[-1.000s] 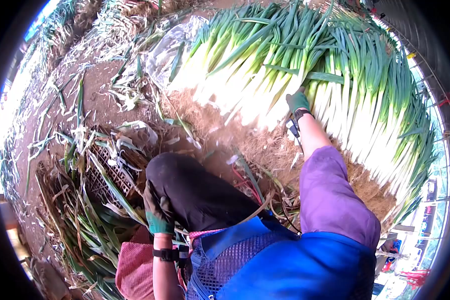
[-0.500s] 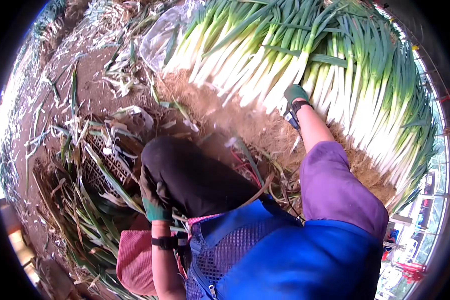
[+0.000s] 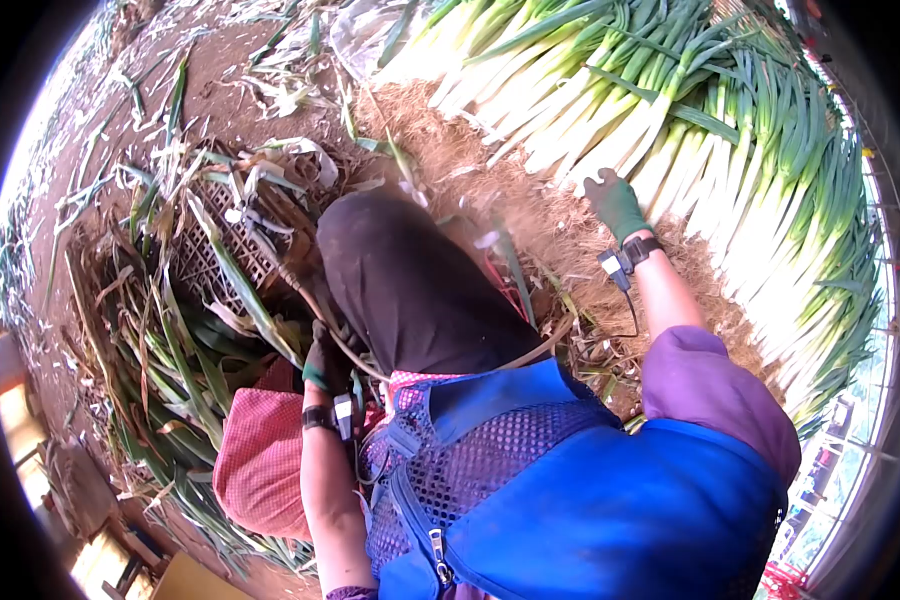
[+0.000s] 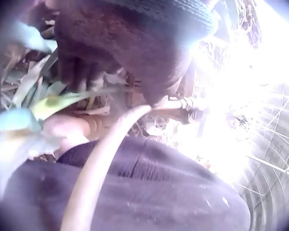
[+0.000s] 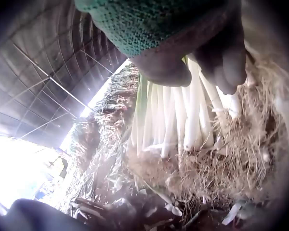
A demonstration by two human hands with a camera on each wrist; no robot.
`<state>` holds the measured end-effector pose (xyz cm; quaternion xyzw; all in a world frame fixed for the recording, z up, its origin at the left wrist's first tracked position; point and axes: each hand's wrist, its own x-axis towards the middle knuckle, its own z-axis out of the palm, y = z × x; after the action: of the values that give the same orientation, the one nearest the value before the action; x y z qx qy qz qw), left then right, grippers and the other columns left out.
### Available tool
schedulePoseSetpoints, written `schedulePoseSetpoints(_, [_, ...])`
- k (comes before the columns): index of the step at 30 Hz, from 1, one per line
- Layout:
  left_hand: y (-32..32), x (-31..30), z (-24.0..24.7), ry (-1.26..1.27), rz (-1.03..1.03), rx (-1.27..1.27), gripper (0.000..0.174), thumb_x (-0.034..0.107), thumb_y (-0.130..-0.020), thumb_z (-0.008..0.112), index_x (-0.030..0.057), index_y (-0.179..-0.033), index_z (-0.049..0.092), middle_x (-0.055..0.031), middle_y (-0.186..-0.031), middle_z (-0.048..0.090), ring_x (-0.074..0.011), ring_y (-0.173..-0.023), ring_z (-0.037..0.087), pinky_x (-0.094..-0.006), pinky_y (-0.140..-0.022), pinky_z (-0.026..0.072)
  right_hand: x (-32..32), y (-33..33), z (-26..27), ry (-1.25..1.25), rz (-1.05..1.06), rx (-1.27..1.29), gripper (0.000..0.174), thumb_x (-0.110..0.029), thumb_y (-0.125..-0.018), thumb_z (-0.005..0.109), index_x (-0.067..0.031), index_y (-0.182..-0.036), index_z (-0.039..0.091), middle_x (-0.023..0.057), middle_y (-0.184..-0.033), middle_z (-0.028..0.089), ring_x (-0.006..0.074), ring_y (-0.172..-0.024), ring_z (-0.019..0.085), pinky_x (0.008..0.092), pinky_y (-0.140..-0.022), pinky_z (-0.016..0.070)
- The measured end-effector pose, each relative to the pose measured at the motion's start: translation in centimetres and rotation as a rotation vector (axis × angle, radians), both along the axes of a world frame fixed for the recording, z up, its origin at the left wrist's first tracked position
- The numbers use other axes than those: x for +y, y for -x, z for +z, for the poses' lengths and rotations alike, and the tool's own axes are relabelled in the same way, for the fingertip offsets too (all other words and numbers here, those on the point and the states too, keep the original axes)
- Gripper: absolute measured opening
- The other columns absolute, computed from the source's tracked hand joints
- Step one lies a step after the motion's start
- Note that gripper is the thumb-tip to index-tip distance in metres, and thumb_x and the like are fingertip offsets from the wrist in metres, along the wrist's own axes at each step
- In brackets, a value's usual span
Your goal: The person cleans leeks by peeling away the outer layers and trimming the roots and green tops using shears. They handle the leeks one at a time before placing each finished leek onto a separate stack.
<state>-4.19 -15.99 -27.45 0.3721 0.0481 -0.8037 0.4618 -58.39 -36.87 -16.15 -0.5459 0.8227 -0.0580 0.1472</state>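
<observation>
The right hand (image 3: 618,208), in a green glove, hangs over the root ends of a long row of leeks (image 3: 610,115), its fingers loosely bent and apart. In the right wrist view, thumb and fingers of the right hand (image 5: 192,53) are spread in front of white stalks (image 5: 180,110); contact is unclear. Beside the dark-trousered knee, the left hand (image 3: 322,362) points downward. Its thumb touches a pale hose (image 4: 103,154) in the left wrist view, where the other fingers of the left hand (image 4: 120,43) hang apart from the thumb.
A plastic crate (image 3: 215,245) lies left of the knee among discarded leaves (image 3: 175,370). Brown roots (image 3: 470,180) line the near edge of the leek row. Clear plastic sheeting (image 3: 360,40) lies at its left end. The hose crosses in front of the body.
The right hand has drawn back from the white stalks toward the root ends. The left hand has slid down off the knee's side, beside the hose. The head view has shifted.
</observation>
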Motion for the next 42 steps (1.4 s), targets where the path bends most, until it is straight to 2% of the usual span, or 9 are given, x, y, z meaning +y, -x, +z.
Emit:
schedulePoseSetpoints(2, [0.1, -1.9, 2.1, -0.016, 0.117, -0.174, 0.030, 0.046, -0.101, 0.050, 0.0173, -0.103, 0.056, 0.0038, -0.077, 0.049, -0.0131, -0.067, 0.052, -0.0292, -0.061, 0.0476, 0.9, -1.7, -0.6, -0.052, 0.003, -0.267, 0.054, -0.040, -0.091, 0.057, 0.0001, -0.127, 0.059, 0.0241, -0.120, 0.065, 0.0348, -0.115, 0.062, 0.0390, -0.100, 0.0466])
schedulePoseSetpoints(7, [-1.1, -4.7, 11.2, 0.257, 0.307, -0.932, 0.022, 0.032, -0.103, 0.049, 0.0137, -0.106, 0.062, 0.0080, -0.074, 0.050, -0.0035, -0.059, 0.047, -0.0188, -0.053, 0.0387, -0.3, -9.7, 3.7, 0.089, 0.188, -0.549, 0.037, -0.027, -0.093, 0.063, 0.0009, -0.118, 0.063, 0.0106, -0.103, 0.072, 0.0146, -0.093, 0.066, 0.0278, -0.085, 0.0507])
schedulePoseSetpoints(13, [0.6, -2.1, 22.9, 0.305, 0.416, -0.798, 0.019, 0.022, -0.101, 0.056, 0.0074, -0.113, 0.055, 0.0035, -0.073, 0.051, -0.0061, -0.060, 0.048, -0.0203, -0.052, 0.0383, 0.0, -28.7, 12.9, 0.114, 0.635, -1.230, 0.047, -0.018, -0.096, 0.065, 0.0006, -0.136, 0.048, 0.0020, -0.111, 0.061, 0.0047, -0.089, 0.055, 0.0192, -0.072, 0.0465])
schedulePoseSetpoints(18, [2.0, 1.8, 25.6, 0.431, 0.288, -0.968, 0.034, 0.014, -0.099, 0.057, 0.0013, -0.130, 0.049, 0.0002, -0.088, 0.057, -0.0077, -0.070, 0.053, -0.0234, -0.062, 0.0468, 1.3, -42.7, 12.9, -0.176, 0.834, -1.284, 0.051, -0.046, -0.088, 0.070, -0.0002, -0.104, 0.056, 0.0075, -0.095, 0.062, 0.0131, -0.084, 0.058, 0.0275, -0.073, 0.0476])
schedulePoseSetpoints(22, [2.3, 4.3, 23.9, 0.536, 0.115, -1.171, 0.039, 0.014, -0.098, 0.060, 0.0000, -0.132, 0.044, -0.0027, -0.096, 0.059, -0.0096, -0.080, 0.056, -0.0247, -0.071, 0.0487, 0.7, -50.4, 3.9, -0.314, 0.771, -1.762, 0.029, -0.015, -0.088, 0.070, 0.0049, -0.105, 0.058, 0.0128, -0.098, 0.065, 0.0172, -0.084, 0.061, 0.0288, -0.076, 0.0496])
schedulePoseSetpoints(25, [2.1, 5.7, 20.8, 0.491, -0.081, -1.209, 0.043, 0.020, -0.097, 0.064, -0.0003, -0.129, 0.045, -0.0045, -0.097, 0.061, -0.0113, -0.081, 0.058, -0.0278, -0.073, 0.0506, 3.8, -50.4, 5.3, -0.388, 0.882, -1.181, 0.048, -0.029, -0.078, 0.077, 0.0026, -0.111, 0.061, 0.0082, -0.087, 0.067, 0.0160, -0.076, 0.064, 0.0292, -0.069, 0.0518])
schedulePoseSetpoints(31, [-2.8, 5.8, 20.7, 0.432, -0.693, -1.167, 0.066, 0.032, -0.096, 0.064, 0.0043, -0.148, 0.035, -0.0182, -0.133, 0.060, -0.0239, -0.117, 0.060, -0.0359, -0.099, 0.0471, 8.1, -50.0, -1.1, -0.270, 1.172, -0.131, 0.084, -0.039, -0.075, 0.069, 0.0041, -0.138, 0.036, 0.0310, -0.135, 0.048, 0.0444, -0.121, 0.053, 0.0500, -0.100, 0.0445])
schedulePoseSetpoints(35, [-12.0, 5.6, 21.8, 0.463, -0.419, -1.296, 0.052, 0.028, -0.096, 0.064, 0.0052, -0.140, 0.048, -0.0136, -0.128, 0.062, -0.0228, -0.116, 0.060, -0.0345, -0.098, 0.0490, 8.9, -50.3, -2.7, -0.495, 1.107, 0.082, 0.119, -0.045, -0.071, 0.076, 0.0036, -0.153, 0.006, 0.0289, -0.154, 0.028, 0.0422, -0.138, 0.037, 0.0577, -0.108, 0.0330])
schedulePoseSetpoints(42, [-37.3, 8.9, 18.2, -0.141, -0.026, -1.902, 0.050, 0.022, -0.090, 0.069, 0.0030, -0.133, 0.053, -0.0140, -0.115, 0.069, -0.0245, -0.103, 0.066, -0.0326, -0.090, 0.0512, 10.4, -51.5, -2.9, -0.419, 1.047, 0.174, 0.129, -0.059, -0.069, 0.078, 0.0067, -0.152, 0.004, 0.0286, -0.148, 0.036, 0.0399, -0.137, 0.037, 0.0532, -0.109, 0.0281])
